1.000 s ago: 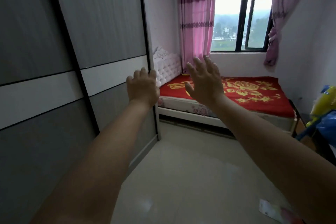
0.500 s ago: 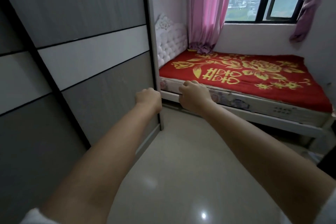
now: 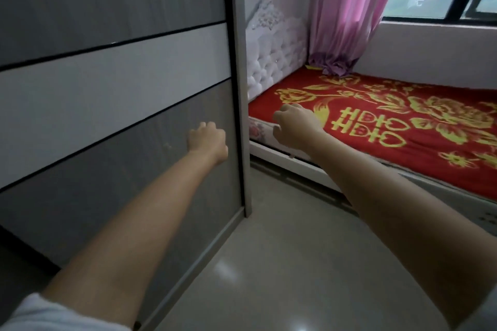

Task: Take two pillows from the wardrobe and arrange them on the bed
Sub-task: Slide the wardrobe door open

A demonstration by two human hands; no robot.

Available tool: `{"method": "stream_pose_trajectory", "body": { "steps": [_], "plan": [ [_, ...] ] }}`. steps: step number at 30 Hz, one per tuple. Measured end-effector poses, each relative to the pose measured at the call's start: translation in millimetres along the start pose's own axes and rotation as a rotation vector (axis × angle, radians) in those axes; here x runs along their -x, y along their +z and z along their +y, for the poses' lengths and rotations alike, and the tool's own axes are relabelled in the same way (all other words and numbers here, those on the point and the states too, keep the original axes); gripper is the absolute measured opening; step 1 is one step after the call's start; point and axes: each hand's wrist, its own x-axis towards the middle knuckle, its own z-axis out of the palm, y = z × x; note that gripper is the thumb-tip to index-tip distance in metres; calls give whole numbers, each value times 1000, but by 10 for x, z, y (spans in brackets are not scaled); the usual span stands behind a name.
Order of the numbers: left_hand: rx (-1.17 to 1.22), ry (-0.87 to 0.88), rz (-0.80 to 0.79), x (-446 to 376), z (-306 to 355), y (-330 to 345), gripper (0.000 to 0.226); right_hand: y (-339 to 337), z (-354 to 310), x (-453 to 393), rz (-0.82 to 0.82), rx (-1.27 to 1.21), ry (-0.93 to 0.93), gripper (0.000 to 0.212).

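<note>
No pillows are in view; by the task they lie inside the wardrobe [image 3: 115,67], whose sliding door is shut. The left hand [image 3: 207,141] is curled into a loose fist, holding nothing, up against the lower grey panel of the door, with the door's right edge just to its right. The right hand [image 3: 294,126], also loosely curled and empty, hangs further right, in front of the near corner of the bed [image 3: 403,126] with its red and gold cover. Beyond it stand the tufted headboard [image 3: 277,62] and the pink curtain [image 3: 347,11]. The risk, as I judge it: a fist on a flat panel gives poor purchase, so the door may slip or stick, and fingers could be pinched at the frame.
</note>
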Motion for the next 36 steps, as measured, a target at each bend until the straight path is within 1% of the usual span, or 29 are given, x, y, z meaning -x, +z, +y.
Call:
{"method": "stream_pose_trajectory", "body": {
  "steps": [4,9,11,12,14,16,18,19,21,22,24,25,26,29,33,36],
  "plan": [
    [-3,-36,11,-916,-68,176,34,222,322,-1074,70,-50,-45,22],
    [33,-64,136,-1931,-267,355,28,727,557,-2210,80,-112,-102,25],
    [32,-28,238,-2333,-336,380,22,926,643,-2674,92,-126,-108,28],
    [24,17,298,-2535,-368,371,16,1006,682,-2916,110,-139,-113,30],
    [-23,97,400,-2937,-420,314,15,1116,744,-3413,184,-182,-122,35],
    [-60,152,491,-3315,-478,232,4,1173,799,-3888,266,-230,-141,41],
    [-115,159,600,-3691,-547,180,27,1196,867,-4315,327,-223,-208,45],
    [-132,132,631,-3857,-570,138,32,1217,905,-4496,387,-203,-269,45],
    [-134,77,709,-4184,-588,71,33,1307,997,-4811,601,-134,-402,41],
    [-118,35,784,-4323,-577,54,32,1350,1041,-4952,710,-107,-455,41],
    [-100,-80,925,-4540,-523,-10,34,1443,1116,-5199,876,-167,-559,43],
    [-111,-139,969,-4619,-494,-38,38,1475,1138,-5295,921,-246,-612,43],
    [-166,-192,1009,-4685,-482,-42,42,1499,1155,-5367,942,-326,-656,43],
    [-363,-309,1016,-4757,-513,7,48,1540,1194,-5511,956,-470,-743,40],
    [-415,-377,998,-4742,-592,98,53,1589,1222,-5567,1012,-536,-854,18],
    [-470,-456,983,-4713,-648,91,55,1554,1222,-5577,1056,-522,-921,13]
  ]
}}
